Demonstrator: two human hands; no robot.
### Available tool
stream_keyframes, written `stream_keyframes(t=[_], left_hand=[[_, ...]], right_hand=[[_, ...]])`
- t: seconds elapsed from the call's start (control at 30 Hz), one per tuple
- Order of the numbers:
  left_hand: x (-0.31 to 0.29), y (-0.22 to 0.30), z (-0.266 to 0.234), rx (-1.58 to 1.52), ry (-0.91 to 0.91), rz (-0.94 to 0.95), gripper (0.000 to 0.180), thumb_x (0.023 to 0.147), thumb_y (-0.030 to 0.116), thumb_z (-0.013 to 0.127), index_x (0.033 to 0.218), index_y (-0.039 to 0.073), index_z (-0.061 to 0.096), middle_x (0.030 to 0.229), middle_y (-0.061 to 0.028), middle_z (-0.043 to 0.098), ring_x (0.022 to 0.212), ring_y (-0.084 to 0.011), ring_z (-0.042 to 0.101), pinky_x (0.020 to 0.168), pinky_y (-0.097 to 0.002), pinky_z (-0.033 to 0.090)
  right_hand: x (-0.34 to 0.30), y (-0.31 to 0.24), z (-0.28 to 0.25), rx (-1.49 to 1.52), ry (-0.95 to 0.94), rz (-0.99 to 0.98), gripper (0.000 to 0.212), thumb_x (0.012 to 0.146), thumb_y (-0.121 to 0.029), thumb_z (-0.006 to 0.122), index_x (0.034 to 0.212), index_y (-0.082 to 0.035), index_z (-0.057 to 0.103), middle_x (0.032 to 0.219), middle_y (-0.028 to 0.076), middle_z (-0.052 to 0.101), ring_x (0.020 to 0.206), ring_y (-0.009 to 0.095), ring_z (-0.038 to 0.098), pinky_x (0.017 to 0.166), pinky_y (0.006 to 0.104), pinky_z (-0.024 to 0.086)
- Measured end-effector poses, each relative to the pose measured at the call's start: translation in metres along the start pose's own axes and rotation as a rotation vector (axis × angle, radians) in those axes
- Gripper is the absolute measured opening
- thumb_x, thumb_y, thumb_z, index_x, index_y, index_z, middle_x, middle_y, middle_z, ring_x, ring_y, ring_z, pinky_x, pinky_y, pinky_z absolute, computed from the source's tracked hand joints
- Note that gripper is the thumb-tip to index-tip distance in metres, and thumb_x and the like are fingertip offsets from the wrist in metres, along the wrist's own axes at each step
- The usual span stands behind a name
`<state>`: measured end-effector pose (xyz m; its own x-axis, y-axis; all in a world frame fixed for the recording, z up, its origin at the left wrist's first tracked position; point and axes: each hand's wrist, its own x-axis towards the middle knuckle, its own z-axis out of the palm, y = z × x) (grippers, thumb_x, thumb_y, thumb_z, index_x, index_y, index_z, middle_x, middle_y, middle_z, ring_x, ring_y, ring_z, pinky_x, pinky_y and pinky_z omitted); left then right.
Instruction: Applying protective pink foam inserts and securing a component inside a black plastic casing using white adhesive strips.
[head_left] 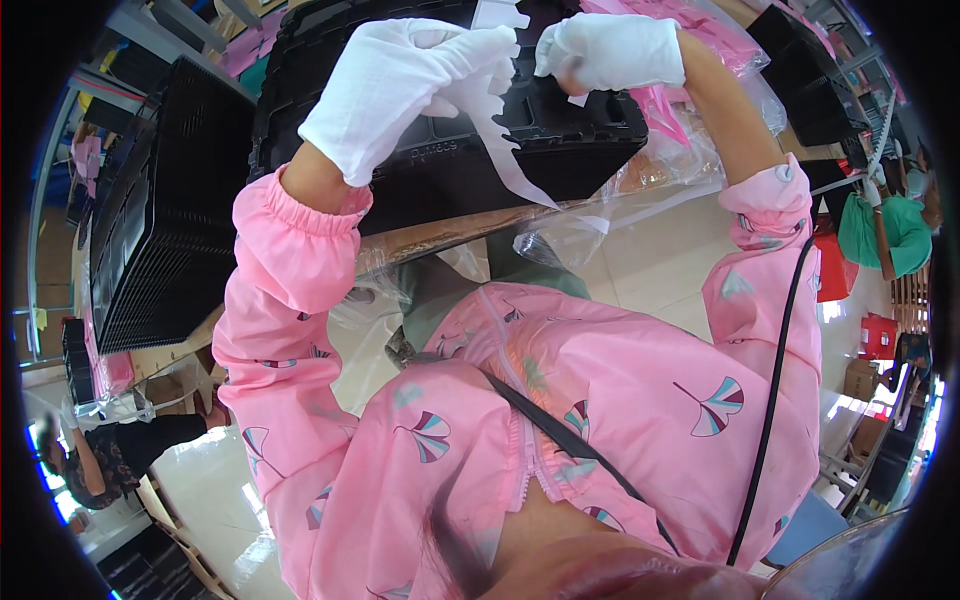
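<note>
Bright overall, in diffuse light. Nearly washed out on the white gloves (385, 95), yet dark across the black crate (450, 187). Softly shadowed in folds of the pink jacket (620, 370). Shiny on clear film (650, 178) near the right end of the desk's (440, 238) near edge; glaring off the floor (205, 465) beyond. Strongly bowed toward a black rim, blue-fringed at left; blurred in the hair (455, 520) close to the lens.

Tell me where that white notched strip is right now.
In the head view, the white notched strip is near the top, just right of centre, running from the gloved left grip down in front of the black crate.
</note>
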<state>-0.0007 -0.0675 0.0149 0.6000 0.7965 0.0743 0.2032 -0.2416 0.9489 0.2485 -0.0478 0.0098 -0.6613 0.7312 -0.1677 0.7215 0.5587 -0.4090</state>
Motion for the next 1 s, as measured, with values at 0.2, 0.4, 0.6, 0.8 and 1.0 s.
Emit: stream_keyframes(t=[0.2, 0.4, 0.6, 0.8, 1.0], left_hand=[[0.002, 0.0, 0.004, 0.005, 0.028, 0.021, 0.035, 0.085, 0.039, 0.063, 0.093, 0.005, 0.068, 0.081, -0.004, 0.068, 0.069, -0.01, 0.065, 0.057, -0.018, 0.043], [0.005, 0.001, 0.005, 0.065, 0.044, 0.019, 0.034, 0.085, 0.037, 0.063, 0.095, 0.005, 0.068, 0.079, -0.004, 0.068, 0.07, -0.0099, 0.065, 0.057, -0.0182, 0.042], [0.006, -0.003, 0.007, 0.053, 0.083, 0.044, 0.032, 0.084, 0.035, 0.064, 0.095, 0.005, 0.069, 0.078, -0.0035, 0.068, 0.068, -0.0074, 0.064, 0.056, -0.0167, 0.041], [0.016, -0.009, 0.012, 0.011, 0.117, 0.058, 0.032, 0.08, 0.036, 0.068, 0.086, 0.006, 0.071, 0.073, -0.0013, 0.067, 0.065, -0.0052, 0.06, 0.054, -0.0166, 0.04], [0.016, -0.009, 0.019, -0.008, 0.164, 0.101, 0.04, 0.079, 0.043, 0.068, 0.085, 0.003, 0.069, 0.073, -0.0014, 0.065, 0.065, -0.0059, 0.06, 0.056, -0.019, 0.043]], right_hand=[[0.006, -0.008, 0.005, -0.168, 0.013, 0.024, 0.006, 0.06, 0.006, 0.057, 0.065, 0.003, 0.06, 0.085, 0.012, 0.058, 0.085, 0.027, 0.058, 0.071, 0.0304, 0.047], [0.0, -0.011, 0.019, -0.119, 0.134, 0.175, 0.014, 0.065, 0.005, 0.062, 0.079, 0.002, 0.063, 0.093, 0.011, 0.058, 0.086, 0.025, 0.059, 0.071, 0.0323, 0.048], [-0.016, -0.019, 0.044, -0.066, 0.575, 0.14, 0.028, 0.074, -0.001, 0.065, 0.101, -0.002, 0.061, 0.1, 0.013, 0.059, 0.089, 0.028, 0.059, 0.077, 0.0326, 0.048], [-0.025, -0.065, 0.05, -0.13, 1.08, -0.156, 0.023, 0.07, -0.002, 0.07, 0.092, -0.002, 0.064, 0.103, 0.01, 0.062, 0.089, 0.026, 0.061, 0.08, 0.0313, 0.048], [-0.003, -0.088, 0.061, -0.202, 1.129, -0.16, 0.026, 0.064, 0.0, 0.072, 0.088, -0.004, 0.066, 0.112, 0.01, 0.058, 0.099, 0.026, 0.057, 0.083, 0.0332, 0.046]])
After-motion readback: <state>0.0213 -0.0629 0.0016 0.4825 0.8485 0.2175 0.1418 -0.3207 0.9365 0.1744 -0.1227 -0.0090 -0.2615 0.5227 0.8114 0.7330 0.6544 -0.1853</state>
